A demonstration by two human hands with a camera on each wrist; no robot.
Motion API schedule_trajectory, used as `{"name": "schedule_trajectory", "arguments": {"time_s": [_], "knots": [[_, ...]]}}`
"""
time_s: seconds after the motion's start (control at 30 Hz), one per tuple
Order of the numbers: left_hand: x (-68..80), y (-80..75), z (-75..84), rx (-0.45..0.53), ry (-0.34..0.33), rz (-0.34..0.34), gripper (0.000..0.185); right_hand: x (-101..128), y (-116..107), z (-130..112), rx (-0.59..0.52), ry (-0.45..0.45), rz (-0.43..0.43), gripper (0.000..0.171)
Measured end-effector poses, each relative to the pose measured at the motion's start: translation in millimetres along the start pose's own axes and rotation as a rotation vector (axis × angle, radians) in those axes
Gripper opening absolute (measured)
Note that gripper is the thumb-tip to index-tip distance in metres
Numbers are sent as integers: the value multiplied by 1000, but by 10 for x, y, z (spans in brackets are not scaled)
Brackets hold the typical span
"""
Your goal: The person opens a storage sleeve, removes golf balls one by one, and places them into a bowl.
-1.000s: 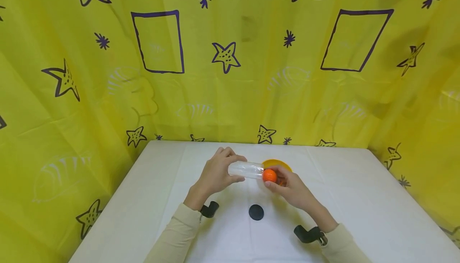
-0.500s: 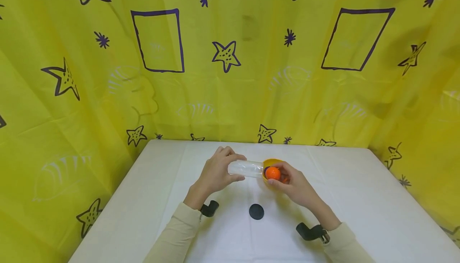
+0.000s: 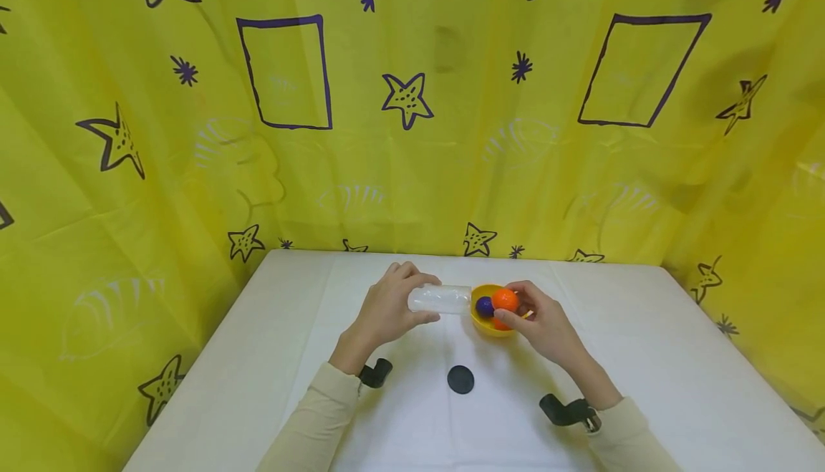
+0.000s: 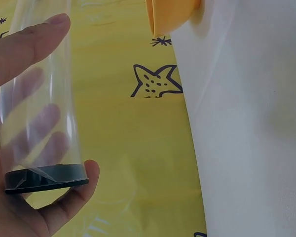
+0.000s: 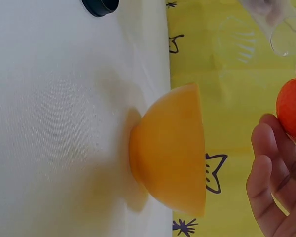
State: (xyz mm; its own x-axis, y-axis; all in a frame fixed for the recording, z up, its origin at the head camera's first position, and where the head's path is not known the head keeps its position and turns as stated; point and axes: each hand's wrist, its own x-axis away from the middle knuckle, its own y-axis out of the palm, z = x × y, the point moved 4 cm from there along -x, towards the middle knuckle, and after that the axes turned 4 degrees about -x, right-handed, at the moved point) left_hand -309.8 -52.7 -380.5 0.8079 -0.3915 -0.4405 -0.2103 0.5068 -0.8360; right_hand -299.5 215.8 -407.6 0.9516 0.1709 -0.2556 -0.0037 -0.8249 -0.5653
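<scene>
My left hand (image 3: 389,307) grips a clear plastic tube (image 4: 59,108) that lies sideways in the head view, its mouth turned to the right. A black cap (image 4: 47,177) closes the tube's other end, against the little finger side of that hand. With fingertips and thumb, my right hand (image 3: 540,321) pinches an orange ball (image 3: 505,301) over a yellow bowl (image 5: 170,148). Inside the bowl a dark purple ball (image 3: 485,306) and part of another orange ball (image 3: 500,324) show. The pinched ball is apart from the tube's open mouth (image 5: 286,39).
A round black cap (image 3: 460,379) lies on the white table (image 3: 412,415) in front of the hands. Yellow curtains (image 3: 412,171) with drawn stars stand behind the table and along its sides.
My right hand has drawn the orange ball away from the tube's mouth, to the right and slightly up, uncovering the bowl and the purple ball. The left hand has barely moved.
</scene>
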Motion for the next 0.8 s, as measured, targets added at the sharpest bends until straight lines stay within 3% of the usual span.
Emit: {"name": "schedule_trajectory", "arguments": {"time_s": [0.8], "knots": [[9, 13, -14, 15, -33, -21, 50, -40, -103, 176, 76, 109, 66, 54]]}}
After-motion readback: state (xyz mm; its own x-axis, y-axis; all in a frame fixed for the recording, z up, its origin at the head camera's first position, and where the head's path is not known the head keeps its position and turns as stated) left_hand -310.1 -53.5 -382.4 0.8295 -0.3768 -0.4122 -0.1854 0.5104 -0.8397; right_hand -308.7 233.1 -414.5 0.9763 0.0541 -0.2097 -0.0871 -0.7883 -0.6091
